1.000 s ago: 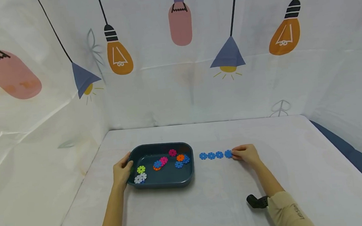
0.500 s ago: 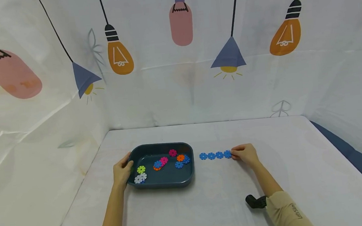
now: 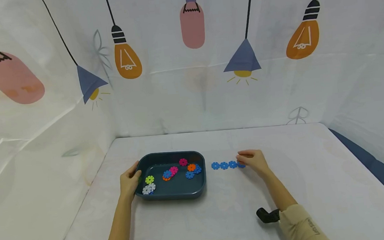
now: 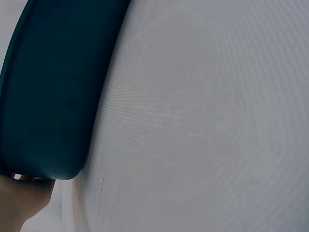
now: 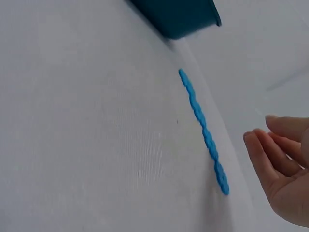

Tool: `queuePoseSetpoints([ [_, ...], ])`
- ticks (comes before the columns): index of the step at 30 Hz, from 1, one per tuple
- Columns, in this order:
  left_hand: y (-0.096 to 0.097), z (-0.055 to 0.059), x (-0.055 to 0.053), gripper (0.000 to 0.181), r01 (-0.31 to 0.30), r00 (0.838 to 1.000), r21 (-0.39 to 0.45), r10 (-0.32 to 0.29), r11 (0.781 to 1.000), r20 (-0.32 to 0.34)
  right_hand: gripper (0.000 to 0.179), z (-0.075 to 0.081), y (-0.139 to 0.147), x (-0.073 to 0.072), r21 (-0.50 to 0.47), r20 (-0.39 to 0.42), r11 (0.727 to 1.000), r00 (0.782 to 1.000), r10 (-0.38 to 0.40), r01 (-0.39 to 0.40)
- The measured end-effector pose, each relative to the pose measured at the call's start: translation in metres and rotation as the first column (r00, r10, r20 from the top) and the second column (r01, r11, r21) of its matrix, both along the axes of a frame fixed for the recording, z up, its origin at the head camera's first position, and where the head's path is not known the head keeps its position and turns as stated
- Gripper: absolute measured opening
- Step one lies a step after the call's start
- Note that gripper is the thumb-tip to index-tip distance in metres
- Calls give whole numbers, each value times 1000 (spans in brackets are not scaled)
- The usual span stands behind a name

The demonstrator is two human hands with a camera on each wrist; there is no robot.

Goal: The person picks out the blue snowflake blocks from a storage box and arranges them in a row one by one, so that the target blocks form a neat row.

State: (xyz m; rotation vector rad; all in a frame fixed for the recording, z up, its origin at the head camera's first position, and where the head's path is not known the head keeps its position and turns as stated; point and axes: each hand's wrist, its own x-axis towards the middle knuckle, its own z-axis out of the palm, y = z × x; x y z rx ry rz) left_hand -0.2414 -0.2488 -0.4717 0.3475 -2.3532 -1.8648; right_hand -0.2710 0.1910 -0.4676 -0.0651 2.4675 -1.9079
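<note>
A dark teal tray (image 3: 174, 190) with rounded corners sits left of the middle of the table. My left hand (image 3: 129, 182) grips its left end, thumb at the rim; the left wrist view shows the tray's outer side (image 4: 53, 96) with the fingers at its end. To the right of the tray lies a straight row of several blue flower-shaped discs (image 3: 224, 165), edge to edge. My right hand (image 3: 255, 161) hovers over the right end of that row, partly covering the last disc. In the right wrist view its fingers (image 5: 263, 157) are loosely bent, with nothing between them.
Inside the tray lie loose flower discs: white ones (image 3: 146, 190), a yellow-green one (image 3: 149, 180), pink (image 3: 183, 162), orange (image 3: 191, 167) and blue ones (image 3: 190, 175). A white cloth (image 3: 228, 216) covers the table. A lamp-patterned curtain (image 3: 176, 98) hangs behind.
My right hand has slid the last blue disc left against the row, let go of it, then lifted and moved slightly left. The left hand and the tray have not moved.
</note>
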Motion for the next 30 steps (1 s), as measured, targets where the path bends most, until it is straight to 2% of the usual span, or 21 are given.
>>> queuePoseSetpoints([
  [3,0,0,0,47,3,1000,0,-3,1000,0,45,5,-18,2,-70,-37,995,997,68,-71],
  [7,0,1,0,47,5,1000,-5,-5,1000,4,43,12,-45,4,-109,-67,982,987,149,-156],
  [14,0,0,0,47,-1,1000,2,1,1000,4,41,22,-94,0,-180,-70,932,950,306,-313],
  [19,0,0,-1,47,2,1000,14,-2,1000,1,39,29,-133,-1,-170,-74,909,925,374,-381],
  [25,1,1,0,47,1,1000,11,-1,1000,0,37,20,-177,-2,-136,-64,874,885,461,-466],
  [30,1,0,0,47,3,1000,15,-3,1000,1,33,12,-205,0,-168,14,857,868,497,-488],
])
